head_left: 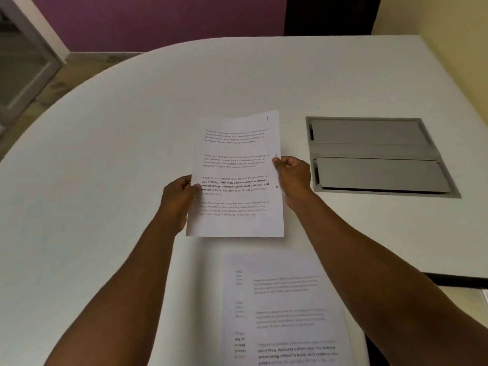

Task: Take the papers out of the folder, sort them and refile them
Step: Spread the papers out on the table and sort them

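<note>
A printed white sheet (236, 146) with two punch holes on its right edge is held up above the table. My left hand (178, 192) grips its left edge and my right hand (293, 174) pinches its right edge near the upper hole. A hand-written mark sits in the sheet's top right corner. Nearer to me, a loose stack of printed papers (285, 307) lies flat on the table, its sheets slightly offset. No folder is in view.
The white table (118, 154) has a curved left edge. A grey recessed cable box with two flap lids (375, 154) is set into the table to the right of my right hand. A purple wall and a glass door stand beyond.
</note>
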Demonstrator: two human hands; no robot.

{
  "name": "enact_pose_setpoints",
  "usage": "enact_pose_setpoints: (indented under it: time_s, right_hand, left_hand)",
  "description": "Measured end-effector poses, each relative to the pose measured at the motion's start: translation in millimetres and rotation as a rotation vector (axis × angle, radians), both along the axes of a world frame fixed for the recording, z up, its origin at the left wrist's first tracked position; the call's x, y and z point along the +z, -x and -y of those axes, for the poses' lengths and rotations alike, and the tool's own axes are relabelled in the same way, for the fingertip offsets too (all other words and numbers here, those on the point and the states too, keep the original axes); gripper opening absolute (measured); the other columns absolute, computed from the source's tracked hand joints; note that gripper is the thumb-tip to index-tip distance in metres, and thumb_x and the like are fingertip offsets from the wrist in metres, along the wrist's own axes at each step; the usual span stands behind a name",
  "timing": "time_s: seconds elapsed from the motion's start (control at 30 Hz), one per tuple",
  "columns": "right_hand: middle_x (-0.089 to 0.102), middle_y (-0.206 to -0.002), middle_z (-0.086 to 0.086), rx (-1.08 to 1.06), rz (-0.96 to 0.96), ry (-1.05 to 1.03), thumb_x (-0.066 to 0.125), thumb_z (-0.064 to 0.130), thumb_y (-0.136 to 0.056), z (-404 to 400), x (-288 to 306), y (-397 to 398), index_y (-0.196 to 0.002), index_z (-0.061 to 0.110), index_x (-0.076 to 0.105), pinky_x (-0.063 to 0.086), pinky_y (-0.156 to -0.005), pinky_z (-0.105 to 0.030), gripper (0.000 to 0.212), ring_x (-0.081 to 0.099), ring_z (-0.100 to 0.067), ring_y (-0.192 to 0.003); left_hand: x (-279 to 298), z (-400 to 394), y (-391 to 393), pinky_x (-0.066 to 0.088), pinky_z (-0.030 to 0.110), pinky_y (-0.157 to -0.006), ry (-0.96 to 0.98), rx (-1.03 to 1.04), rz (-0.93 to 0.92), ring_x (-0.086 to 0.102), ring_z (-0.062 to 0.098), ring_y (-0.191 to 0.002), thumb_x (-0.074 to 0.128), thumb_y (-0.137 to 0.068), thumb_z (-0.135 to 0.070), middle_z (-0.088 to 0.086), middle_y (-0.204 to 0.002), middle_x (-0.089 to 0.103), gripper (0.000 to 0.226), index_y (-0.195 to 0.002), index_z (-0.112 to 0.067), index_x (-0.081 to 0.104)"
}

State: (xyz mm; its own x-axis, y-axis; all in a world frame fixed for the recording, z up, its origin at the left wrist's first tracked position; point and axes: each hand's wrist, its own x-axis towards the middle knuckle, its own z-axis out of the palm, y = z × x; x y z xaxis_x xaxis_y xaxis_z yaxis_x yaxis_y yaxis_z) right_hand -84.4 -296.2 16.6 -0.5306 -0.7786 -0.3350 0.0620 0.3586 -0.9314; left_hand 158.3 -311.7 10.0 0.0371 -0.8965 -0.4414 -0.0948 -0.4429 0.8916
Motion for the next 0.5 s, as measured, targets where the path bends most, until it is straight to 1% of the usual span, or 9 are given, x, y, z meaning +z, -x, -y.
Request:
enact_pose_setpoints:
  time_s: [0.1, 0.13, 0.17, 0.2, 0.27, 0.33, 0.4, 0.43, 0.5]
  right_hand:
    - [0.072, -0.087, -0.003, 0.039, -0.041, -0.017, 0.062, 0.020, -0.093, 34, -16, -16, -0.084, 0.017, 0.067, 0.048, -0.050, -0.019, 0.011, 0.064, -0.015, -0.068]
    - [0.073, -0.092, -0.003, 0.051, -0.060, -0.026, 0.062, 0.019, -0.093, 45, -22, -20, -0.091, 0.016, 0.069, 0.047, -0.048, -0.018, 0.008, 0.064, -0.013, -0.068]
    - [0.072, -0.096, -0.003, 0.065, -0.086, -0.035, 0.062, 0.019, -0.093, 56, -28, -25, -0.099, 0.015, 0.069, 0.045, -0.046, -0.016, 0.009, 0.063, -0.011, -0.067]
    - [0.071, -0.100, -0.003, 0.083, -0.110, -0.039, 0.062, 0.019, -0.093, 66, -33, -30, -0.106, 0.015, 0.067, 0.043, -0.044, -0.013, 0.014, 0.062, -0.008, -0.068]
    - [0.069, -0.101, -0.002, 0.140, -0.154, -0.016, 0.063, 0.018, -0.092, 85, -42, -40, -0.119, 0.016, 0.060, 0.043, -0.048, -0.011, 0.027, 0.061, -0.006, -0.071]
    - [0.064, -0.092, 0.002, 0.223, -0.209, 0.029, 0.065, 0.017, -0.091, 101, -51, -49, -0.131, 0.021, 0.048, 0.042, -0.050, -0.008, 0.044, 0.059, -0.004, -0.071]
    - [0.061, -0.090, 0.004, 0.306, -0.267, 0.079, 0.064, 0.014, -0.090, 116, -60, -59, -0.134, 0.025, 0.042, 0.041, -0.049, -0.004, 0.050, 0.059, -0.003, -0.072]
    - [0.062, -0.094, 0.002, 0.335, -0.300, 0.101, 0.064, 0.013, -0.090, 123, -65, -65, -0.131, 0.024, 0.045, 0.044, -0.052, -0.006, 0.047, 0.060, -0.007, -0.074]
    - [0.063, -0.101, -0.002, 0.346, -0.368, 0.123, 0.063, 0.010, -0.089, 137, -78, -77, -0.121, 0.016, 0.055, 0.051, -0.066, -0.019, 0.033, 0.058, -0.012, -0.081]
  left_hand:
    - [-19, 30, -14, 0.055, 0.041, -0.089, 0.009, 0.035, 0.133, 0.069, 0.021, -0.094, 0.059, -0.089, -0.010, -0.003, -0.099, 0.074, 0.020, -0.095, -0.024, 0.072]
    - [-23, 40, -18, 0.055, 0.039, -0.086, 0.008, 0.047, 0.155, 0.069, 0.020, -0.092, 0.059, -0.088, -0.010, -0.004, -0.097, 0.074, 0.020, -0.091, -0.025, 0.072]
    - [-27, 50, -22, 0.055, 0.035, -0.082, 0.010, 0.056, 0.174, 0.068, 0.019, -0.090, 0.059, -0.087, -0.009, -0.004, -0.096, 0.073, 0.020, -0.089, -0.025, 0.071]
    - [-31, 59, -26, 0.053, 0.031, -0.077, 0.015, 0.064, 0.197, 0.067, 0.018, -0.088, 0.059, -0.088, -0.008, -0.004, -0.096, 0.073, 0.020, -0.089, -0.025, 0.070]
    - [-35, 78, -34, 0.048, 0.025, -0.069, 0.033, 0.070, 0.258, 0.064, 0.016, -0.085, 0.057, -0.088, -0.007, -0.004, -0.096, 0.071, 0.020, -0.095, -0.023, 0.069]
    - [-41, 98, -42, 0.045, 0.023, -0.069, 0.055, 0.075, 0.312, 0.062, 0.015, -0.083, 0.056, -0.089, -0.006, -0.001, -0.099, 0.069, 0.023, -0.104, -0.019, 0.069]
    - [-48, 116, -51, 0.044, 0.024, -0.071, 0.070, 0.089, 0.368, 0.061, 0.016, -0.084, 0.056, -0.089, -0.005, 0.001, -0.101, 0.067, 0.028, -0.113, -0.015, 0.068]
    - [-53, 125, -56, 0.044, 0.024, -0.072, 0.075, 0.093, 0.408, 0.061, 0.016, -0.085, 0.055, -0.089, -0.005, 0.001, -0.103, 0.067, 0.031, -0.116, -0.013, 0.067]
    - [-64, 141, -68, 0.047, 0.026, -0.075, 0.091, 0.093, 0.498, 0.062, 0.019, -0.088, 0.055, -0.087, -0.006, 0.003, -0.106, 0.068, 0.034, -0.118, -0.013, 0.066]
